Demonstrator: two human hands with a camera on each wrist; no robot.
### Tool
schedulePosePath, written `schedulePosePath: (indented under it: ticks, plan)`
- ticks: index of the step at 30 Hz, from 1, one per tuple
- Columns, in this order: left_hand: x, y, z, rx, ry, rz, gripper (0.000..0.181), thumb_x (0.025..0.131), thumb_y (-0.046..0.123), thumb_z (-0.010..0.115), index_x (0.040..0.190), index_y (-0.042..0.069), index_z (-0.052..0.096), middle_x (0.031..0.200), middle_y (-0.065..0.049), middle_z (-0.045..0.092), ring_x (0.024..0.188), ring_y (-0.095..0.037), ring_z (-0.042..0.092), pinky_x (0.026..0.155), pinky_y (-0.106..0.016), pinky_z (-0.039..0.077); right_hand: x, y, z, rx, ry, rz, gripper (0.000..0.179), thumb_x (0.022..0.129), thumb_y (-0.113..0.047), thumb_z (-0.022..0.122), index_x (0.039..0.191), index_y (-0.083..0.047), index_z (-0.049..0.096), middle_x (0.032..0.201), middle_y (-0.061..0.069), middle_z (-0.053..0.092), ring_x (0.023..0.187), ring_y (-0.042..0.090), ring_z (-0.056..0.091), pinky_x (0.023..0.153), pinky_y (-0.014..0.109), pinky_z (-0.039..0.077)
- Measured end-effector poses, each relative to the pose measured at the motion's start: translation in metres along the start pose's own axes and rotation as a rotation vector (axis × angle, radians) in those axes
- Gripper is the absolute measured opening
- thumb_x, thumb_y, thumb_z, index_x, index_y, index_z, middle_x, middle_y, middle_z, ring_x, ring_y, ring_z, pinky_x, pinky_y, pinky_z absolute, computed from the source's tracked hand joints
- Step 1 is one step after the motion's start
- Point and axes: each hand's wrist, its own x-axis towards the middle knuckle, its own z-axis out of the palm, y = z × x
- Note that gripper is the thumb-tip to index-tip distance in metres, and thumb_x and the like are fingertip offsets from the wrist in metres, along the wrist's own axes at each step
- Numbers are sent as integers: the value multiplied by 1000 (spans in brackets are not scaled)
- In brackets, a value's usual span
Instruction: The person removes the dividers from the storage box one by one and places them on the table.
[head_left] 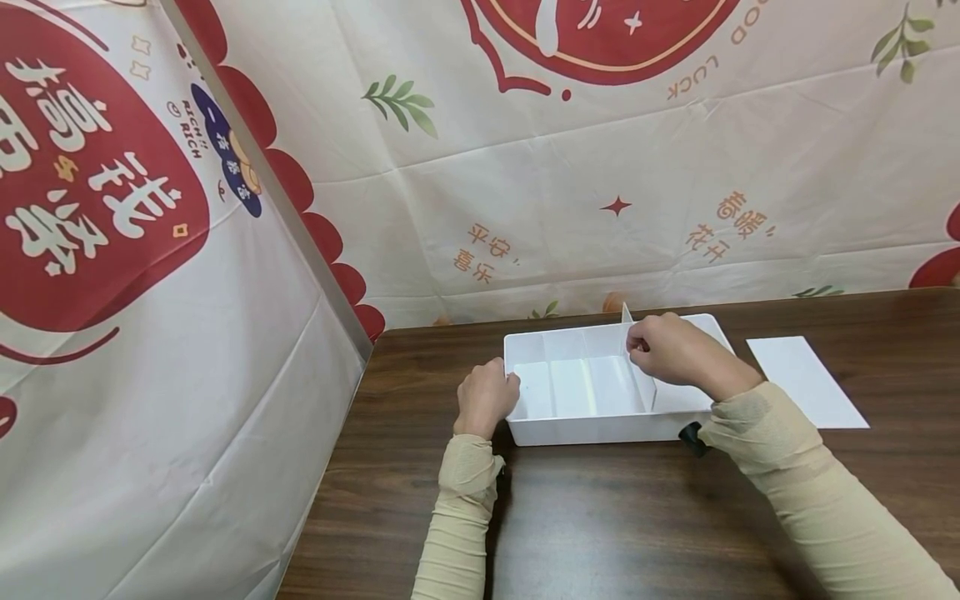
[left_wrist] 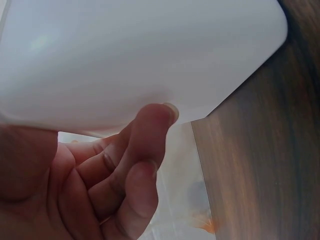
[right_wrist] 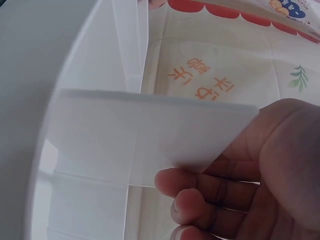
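Observation:
A white rectangular box (head_left: pixel 592 431) sits on the table, with faint lines crossing its floor and back wall. My left hand (head_left: pixel 483 396) grips the box's left end; in the left wrist view a fingertip (left_wrist: pixel 155 117) presses the white wall. Over the right part of the box, my right hand (head_left: pixel 678 354) pinches a thin white divider panel (head_left: pixel 645 387). The panel stands on edge across the box, slightly tilted, and one corner pokes above the back wall. In the right wrist view the fingers (right_wrist: pixel 177 181) hold the panel (right_wrist: pixel 105 127) near its end.
A flat white panel (head_left: pixel 806 382) lies on the dark wooden table (head_left: pixel 600 517), right of the box. Printed white cloth (head_left: pixel 540 208) hangs behind the table, and another cloth (head_left: pixel 225 350) covers the left side. Something small and black (head_left: pixel 693 439) shows by the right sleeve.

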Motion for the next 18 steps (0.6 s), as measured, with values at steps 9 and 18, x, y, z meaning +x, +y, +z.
schedulePosePath:
  ticks: [9, 18]
  plan:
    - [0, 1, 0, -4, 10, 2, 21, 95, 23, 56, 90, 6, 68, 80, -11, 69, 67, -25, 64, 57, -41, 48, -1, -1, -6, 3, 4, 8, 14, 88, -4, 58, 80, -5, 69, 65, -1, 57, 58, 14, 48, 54, 30, 39]
    - [0, 0, 0, 7, 4, 0, 22, 96, 23, 56, 92, 5, 68, 80, -11, 69, 67, -26, 64, 57, -42, 48, -1, -1, -9, 7, 12, 0, 13, 87, -4, 58, 79, -4, 69, 67, 1, 56, 60, 15, 48, 55, 31, 39]
